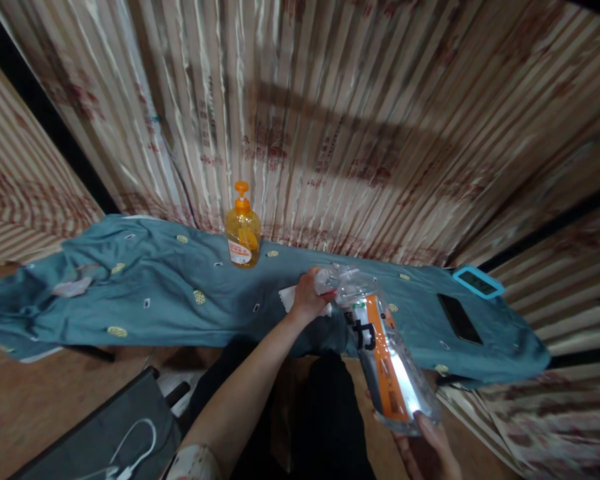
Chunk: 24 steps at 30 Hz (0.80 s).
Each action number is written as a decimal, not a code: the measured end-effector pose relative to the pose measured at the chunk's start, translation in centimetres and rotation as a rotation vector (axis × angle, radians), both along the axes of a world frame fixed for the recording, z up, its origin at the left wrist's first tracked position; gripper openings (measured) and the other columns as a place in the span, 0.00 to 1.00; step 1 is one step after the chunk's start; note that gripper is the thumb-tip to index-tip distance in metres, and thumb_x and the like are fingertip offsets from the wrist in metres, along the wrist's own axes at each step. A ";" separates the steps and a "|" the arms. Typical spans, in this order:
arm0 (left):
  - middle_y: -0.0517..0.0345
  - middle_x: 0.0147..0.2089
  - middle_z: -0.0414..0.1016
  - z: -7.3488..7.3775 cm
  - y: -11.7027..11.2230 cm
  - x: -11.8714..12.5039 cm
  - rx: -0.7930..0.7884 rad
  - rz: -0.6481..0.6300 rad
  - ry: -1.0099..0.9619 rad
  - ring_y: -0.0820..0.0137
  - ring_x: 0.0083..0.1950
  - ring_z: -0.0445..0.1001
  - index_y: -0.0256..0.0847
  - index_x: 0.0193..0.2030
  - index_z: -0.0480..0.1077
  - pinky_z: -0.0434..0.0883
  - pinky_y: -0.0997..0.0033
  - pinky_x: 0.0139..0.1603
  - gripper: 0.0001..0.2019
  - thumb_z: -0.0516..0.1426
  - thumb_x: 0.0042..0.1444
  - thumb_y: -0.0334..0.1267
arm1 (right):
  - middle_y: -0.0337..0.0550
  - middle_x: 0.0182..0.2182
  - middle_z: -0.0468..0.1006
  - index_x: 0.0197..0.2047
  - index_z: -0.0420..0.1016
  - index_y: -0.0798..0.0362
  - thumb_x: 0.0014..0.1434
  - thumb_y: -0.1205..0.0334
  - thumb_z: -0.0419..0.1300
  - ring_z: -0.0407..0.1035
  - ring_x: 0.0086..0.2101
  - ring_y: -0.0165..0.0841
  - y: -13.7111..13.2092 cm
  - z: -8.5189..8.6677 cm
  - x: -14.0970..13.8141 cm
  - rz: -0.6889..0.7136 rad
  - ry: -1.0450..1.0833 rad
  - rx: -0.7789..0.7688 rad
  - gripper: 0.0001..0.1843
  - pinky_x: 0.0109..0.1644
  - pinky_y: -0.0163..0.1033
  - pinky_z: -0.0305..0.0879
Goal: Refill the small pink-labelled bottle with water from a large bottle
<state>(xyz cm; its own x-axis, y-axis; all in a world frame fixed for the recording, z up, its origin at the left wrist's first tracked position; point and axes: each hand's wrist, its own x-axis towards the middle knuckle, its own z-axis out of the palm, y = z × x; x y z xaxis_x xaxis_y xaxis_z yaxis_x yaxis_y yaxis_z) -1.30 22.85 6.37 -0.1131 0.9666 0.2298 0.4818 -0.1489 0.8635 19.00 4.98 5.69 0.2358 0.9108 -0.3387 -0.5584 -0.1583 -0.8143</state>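
Note:
A clear plastic spray bottle (387, 363) with an orange and silver label slants across the table's front edge, its transparent head pointing away from me. Around the bottom of it, my right hand (425, 448) is closed, with the thumb on the near side. My left hand (307, 300) is closed at the clear head, where a small red part shows; its fingertips are partly hidden. Under the left hand lies a white tissue (286, 299) on the teal cloth (175, 313). A pump bottle (243, 233) of yellow liquid with an orange top stands upright behind, to the left.
On the right of the cloth lie a black phone (459, 319) and a light-blue framed device with a display (480, 282). A pale item (73, 287) rests at the left. Pleated patterned curtain (305, 133) hangs behind. A dark surface (110, 427) with a white cable is at lower left.

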 end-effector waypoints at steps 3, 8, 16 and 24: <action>0.54 0.45 0.71 0.0 0.1 0.0 0.000 -0.012 0.000 0.62 0.48 0.69 0.40 0.48 0.61 0.66 0.61 0.50 0.25 0.62 0.42 0.34 | 0.41 0.40 0.82 0.52 0.70 0.42 0.47 0.55 0.65 0.75 0.42 0.47 -0.2 0.2 0.2 0.006 -0.021 -0.010 0.27 0.45 0.52 0.72; 0.53 0.46 0.71 0.0 0.2 0.0 0.017 -0.022 -0.008 0.62 0.48 0.69 0.40 0.48 0.61 0.66 0.61 0.50 0.24 0.62 0.43 0.34 | 0.35 0.37 0.83 0.49 0.72 0.41 0.49 0.55 0.65 0.76 0.40 0.40 -0.5 1.0 0.4 0.047 -0.034 -0.014 0.22 0.47 0.49 0.71; 0.53 0.46 0.71 -0.2 0.2 0.0 0.027 -0.016 0.002 0.62 0.49 0.69 0.40 0.48 0.61 0.66 0.61 0.50 0.23 0.62 0.45 0.37 | 0.43 0.38 0.83 0.47 0.74 0.47 0.45 0.56 0.67 0.77 0.34 0.41 -0.3 0.5 1.7 0.067 -0.035 -0.055 0.23 0.36 0.43 0.74; 0.52 0.46 0.71 -0.2 0.4 0.1 0.036 -0.013 0.011 0.61 0.48 0.69 0.39 0.49 0.61 0.66 0.61 0.50 0.24 0.62 0.45 0.39 | 0.44 0.35 0.83 0.41 0.77 0.46 0.46 0.53 0.67 0.77 0.35 0.39 -0.2 1.7 1.3 0.089 -0.025 -0.056 0.18 0.38 0.40 0.74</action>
